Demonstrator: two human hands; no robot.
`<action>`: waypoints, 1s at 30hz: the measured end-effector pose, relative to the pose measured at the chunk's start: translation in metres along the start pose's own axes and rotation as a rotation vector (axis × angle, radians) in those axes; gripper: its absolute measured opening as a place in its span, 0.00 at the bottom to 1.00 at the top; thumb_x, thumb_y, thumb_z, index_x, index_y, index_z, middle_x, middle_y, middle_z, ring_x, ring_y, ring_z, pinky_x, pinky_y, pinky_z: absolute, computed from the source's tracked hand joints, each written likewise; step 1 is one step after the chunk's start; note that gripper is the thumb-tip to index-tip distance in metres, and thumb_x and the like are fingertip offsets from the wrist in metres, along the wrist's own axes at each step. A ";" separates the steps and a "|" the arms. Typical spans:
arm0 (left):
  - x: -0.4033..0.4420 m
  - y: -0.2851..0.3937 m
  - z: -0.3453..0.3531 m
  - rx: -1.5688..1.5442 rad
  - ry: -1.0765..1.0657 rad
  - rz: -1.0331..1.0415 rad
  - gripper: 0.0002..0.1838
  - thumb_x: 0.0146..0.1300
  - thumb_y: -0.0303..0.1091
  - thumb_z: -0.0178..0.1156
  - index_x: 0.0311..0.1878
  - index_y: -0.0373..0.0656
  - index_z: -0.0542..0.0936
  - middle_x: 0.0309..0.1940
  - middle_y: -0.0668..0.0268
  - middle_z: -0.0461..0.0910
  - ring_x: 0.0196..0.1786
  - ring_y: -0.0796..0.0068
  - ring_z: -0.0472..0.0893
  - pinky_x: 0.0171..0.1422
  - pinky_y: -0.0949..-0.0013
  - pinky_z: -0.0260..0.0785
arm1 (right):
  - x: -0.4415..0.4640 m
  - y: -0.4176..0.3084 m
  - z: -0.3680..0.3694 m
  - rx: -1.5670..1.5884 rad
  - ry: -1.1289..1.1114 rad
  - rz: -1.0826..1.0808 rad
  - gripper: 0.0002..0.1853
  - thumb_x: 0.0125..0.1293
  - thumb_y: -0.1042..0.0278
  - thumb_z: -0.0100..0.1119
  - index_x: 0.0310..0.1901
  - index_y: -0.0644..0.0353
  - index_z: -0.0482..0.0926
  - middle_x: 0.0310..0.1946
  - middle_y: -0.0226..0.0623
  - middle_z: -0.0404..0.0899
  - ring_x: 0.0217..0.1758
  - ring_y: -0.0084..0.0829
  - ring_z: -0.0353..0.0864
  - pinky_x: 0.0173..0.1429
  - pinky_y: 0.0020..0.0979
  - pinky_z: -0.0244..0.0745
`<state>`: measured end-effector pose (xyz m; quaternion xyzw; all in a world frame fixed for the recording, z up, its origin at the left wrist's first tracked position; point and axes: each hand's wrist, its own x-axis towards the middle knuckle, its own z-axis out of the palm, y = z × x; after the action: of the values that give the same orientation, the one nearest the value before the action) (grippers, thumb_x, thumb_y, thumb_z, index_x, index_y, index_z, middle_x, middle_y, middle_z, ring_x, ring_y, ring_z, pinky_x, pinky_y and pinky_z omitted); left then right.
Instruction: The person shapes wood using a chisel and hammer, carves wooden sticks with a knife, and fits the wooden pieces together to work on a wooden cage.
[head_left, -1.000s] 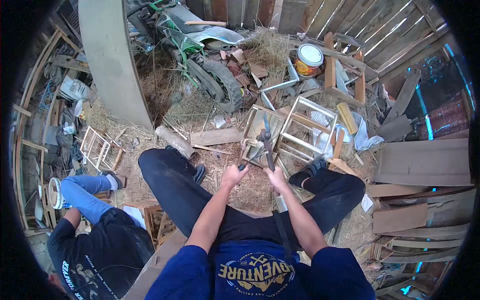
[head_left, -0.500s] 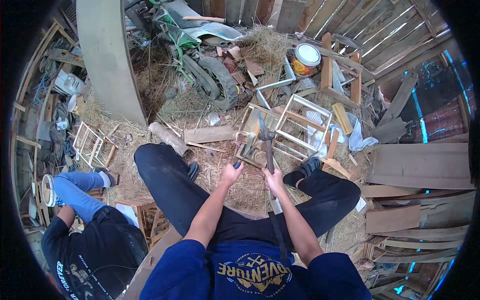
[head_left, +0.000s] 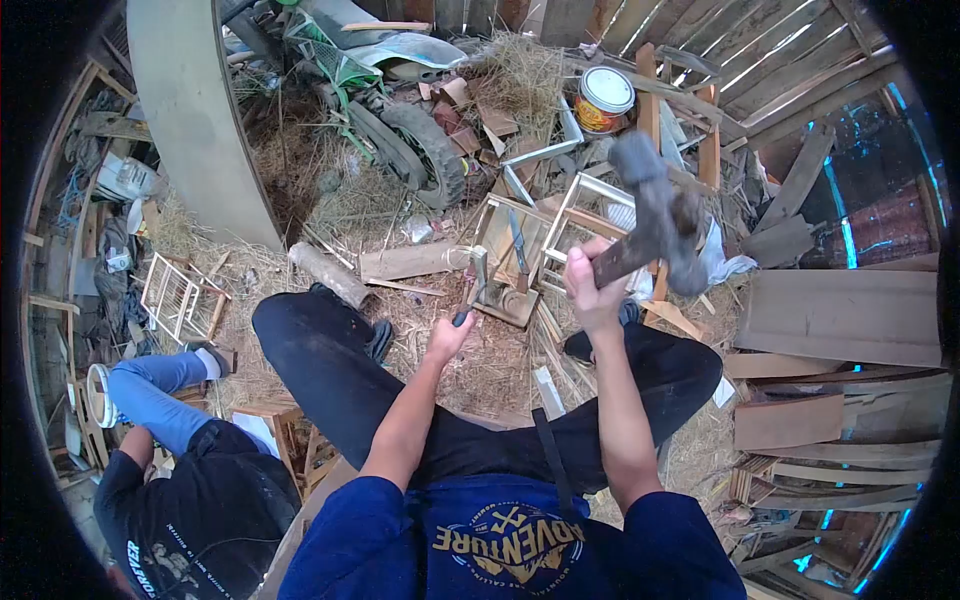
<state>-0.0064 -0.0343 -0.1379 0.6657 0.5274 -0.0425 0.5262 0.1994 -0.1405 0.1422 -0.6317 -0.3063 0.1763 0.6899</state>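
Note:
My right hand (head_left: 594, 285) is wrapped round the short wooden handle of a hammer (head_left: 655, 215). The hammer is raised close to the camera, its heavy metal head blurred and tilted to the upper right. My left hand (head_left: 447, 338) is closed on a black-handled tool (head_left: 461, 317); its thin far end reaches a small piece of wood (head_left: 479, 265), and its kind is unclear. Beyond that hand lies a shallow wooden box (head_left: 510, 305) with a dark blade-like tool (head_left: 518, 240) in it. A pale wooden frame (head_left: 553, 235) leans beside the box.
A co-worker in a black shirt (head_left: 200, 510) sits at lower left, near a small slatted frame (head_left: 180, 297). Farther out are a short log (head_left: 328, 274), a plank (head_left: 415, 262), a motorbike wheel (head_left: 435, 160) and a paint bucket (head_left: 604, 97). Straw covers the ground.
My right hand has lifted the hammer up and to the right, from over the box towards the camera. My left hand has shifted slightly left, still gripping its tool.

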 end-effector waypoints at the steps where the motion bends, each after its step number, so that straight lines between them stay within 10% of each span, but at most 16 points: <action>1: 0.004 -0.006 0.005 0.027 0.020 0.015 0.30 0.62 0.62 0.62 0.31 0.37 0.83 0.19 0.63 0.77 0.24 0.72 0.75 0.32 0.61 0.67 | 0.000 0.012 0.004 0.016 -0.003 -0.048 0.12 0.69 0.67 0.60 0.28 0.59 0.74 0.21 0.23 0.69 0.25 0.18 0.68 0.29 0.25 0.61; 4: 0.005 -0.005 0.005 0.009 0.016 0.001 0.31 0.62 0.62 0.62 0.30 0.36 0.81 0.19 0.63 0.77 0.25 0.72 0.75 0.31 0.61 0.67 | -0.046 0.107 0.011 -0.082 -0.002 0.049 0.12 0.71 0.65 0.55 0.29 0.57 0.69 0.17 0.24 0.67 0.17 0.18 0.65 0.21 0.27 0.58; 8: 0.000 0.020 -0.007 -0.081 0.073 0.014 0.35 0.59 0.65 0.60 0.28 0.32 0.82 0.20 0.55 0.79 0.27 0.62 0.81 0.35 0.57 0.71 | -0.136 0.248 -0.021 -0.355 -0.187 0.717 0.12 0.67 0.64 0.58 0.28 0.57 0.71 0.12 0.29 0.67 0.08 0.24 0.65 0.12 0.31 0.58; 12: -0.017 0.002 -0.026 0.030 0.129 -0.125 0.37 0.58 0.67 0.58 0.34 0.32 0.85 0.31 0.45 0.84 0.39 0.51 0.86 0.46 0.54 0.75 | -0.145 0.213 -0.008 -0.193 -0.033 1.006 0.11 0.66 0.65 0.59 0.28 0.55 0.68 0.12 0.26 0.65 0.09 0.21 0.63 0.12 0.30 0.55; 30: -0.034 0.037 -0.003 0.240 -0.028 -0.055 0.39 0.56 0.69 0.57 0.43 0.34 0.85 0.43 0.40 0.83 0.51 0.44 0.83 0.58 0.51 0.74 | -0.147 0.187 -0.009 -0.196 -0.009 0.726 0.17 0.65 0.63 0.61 0.23 0.55 0.67 0.11 0.26 0.64 0.08 0.22 0.63 0.12 0.29 0.57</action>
<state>0.0049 -0.0506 -0.0917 0.7086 0.5291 -0.1288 0.4487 0.1220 -0.2136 -0.0700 -0.7614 -0.0809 0.3822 0.5174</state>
